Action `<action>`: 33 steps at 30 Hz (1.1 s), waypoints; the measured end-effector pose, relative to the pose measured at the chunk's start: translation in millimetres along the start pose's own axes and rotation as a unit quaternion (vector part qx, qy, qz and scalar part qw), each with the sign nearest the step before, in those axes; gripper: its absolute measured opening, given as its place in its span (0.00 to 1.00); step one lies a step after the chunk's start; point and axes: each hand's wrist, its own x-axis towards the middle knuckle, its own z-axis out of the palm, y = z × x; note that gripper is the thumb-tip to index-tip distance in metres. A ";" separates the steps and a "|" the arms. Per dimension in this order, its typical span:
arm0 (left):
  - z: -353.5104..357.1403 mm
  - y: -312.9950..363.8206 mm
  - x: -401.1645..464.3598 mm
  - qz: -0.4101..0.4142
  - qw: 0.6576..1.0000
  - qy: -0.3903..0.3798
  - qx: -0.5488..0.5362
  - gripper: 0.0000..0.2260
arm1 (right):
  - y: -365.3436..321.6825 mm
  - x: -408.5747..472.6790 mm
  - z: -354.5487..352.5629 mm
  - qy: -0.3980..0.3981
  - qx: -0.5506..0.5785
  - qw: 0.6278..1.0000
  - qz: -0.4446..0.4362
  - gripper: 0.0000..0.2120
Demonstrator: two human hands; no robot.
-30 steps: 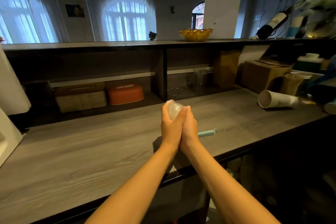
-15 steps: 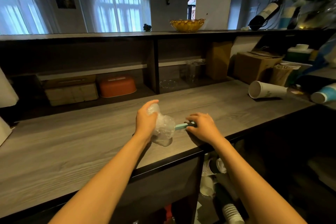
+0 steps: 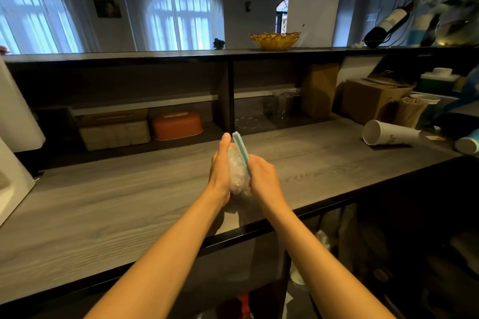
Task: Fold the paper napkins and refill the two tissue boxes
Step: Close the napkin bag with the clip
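Two hands, both occupied — my left hand [image 3: 220, 166] flat against crumpled clear wrap [image 3: 237, 173], steadying it. My right hand [image 3: 261, 176] grips a teal cutter [image 3: 241, 151], likely to slit it.

Above the counter [image 3: 116, 210] the left hand [image 3: 220, 168] and right hand [image 3: 263, 176] flank a crumpled plastic bag [image 3: 237, 173]. Behind them, in the left shelf bay, a domed box [image 3: 177, 125] sits right of a flat box [image 3: 114, 128] — a tipped paper cup [image 3: 388, 132] lies far right.
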 end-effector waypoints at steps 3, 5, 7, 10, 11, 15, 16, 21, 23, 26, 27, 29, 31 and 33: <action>-9.7 4.6 -7.2 0.110 0.984 0.020 0.138 0.12 | 1.0 0.6 1.0 -0.061 0.066 0.996 0.029 0.13; -23.8 6.7 -8.6 0.153 0.968 0.050 0.194 0.07 | 3.3 0.3 4.6 -0.133 0.101 0.985 0.048 0.15; -39.7 11.9 -11.2 0.162 0.965 0.063 0.196 0.10 | 6.5 1.8 8.2 -0.191 0.126 0.972 0.047 0.17; -60.2 26.0 -17.9 0.155 0.976 0.078 0.128 0.10 | 6.6 4.6 13.1 -0.193 0.095 0.976 0.027 0.18; -67.0 30.9 -19.7 0.143 0.981 0.096 0.090 0.10 | 7.0 4.4 15.6 -0.180 0.076 0.981 0.016 0.17; -88.9 42.4 -26.6 0.098 0.987 0.131 -0.004 0.08 | 6.3 -1.3 31.5 -0.100 0.087 0.991 -0.027 0.09; -93.9 42.7 -28.9 0.090 0.987 0.127 -0.025 0.07 | 5.4 -1.1 34.4 -0.073 0.122 0.990 -0.023 0.09; -117.0 37.0 -39.3 0.100 0.991 0.069 0.059 0.02 | -5.8 13.7 40.1 0.036 0.357 0.933 0.020 0.10; -127.5 35.8 -40.2 0.083 0.989 0.028 0.120 0.03 | -10.6 14.4 42.2 0.034 0.367 0.929 0.025 0.08; -136.8 38.6 -43.9 0.065 0.971 -0.065 0.221 0.13 | -17.6 16.4 42.5 0.020 0.356 0.934 0.013 0.08; -138.4 41.0 -45.6 0.062 0.969 -0.077 0.228 0.16 | -20.8 19.6 39.5 0.021 0.349 0.937 0.008 0.08; -140.4 48.0 -48.4 0.050 0.979 -0.065 0.184 0.20 | -29.3 25.3 30.5 0.016 0.326 0.945 -0.008 0.09; -138.8 55.7 -48.7 0.031 0.992 -0.032 0.121 0.24 | -36.1 29.3 22.3 -0.009 0.283 0.959 -0.029 0.08; -129.7 61.5 -48.3 0.050 0.986 -0.032 0.153 0.23 | -39.9 27.7 22.9 -0.069 0.208 0.975 -0.039 0.08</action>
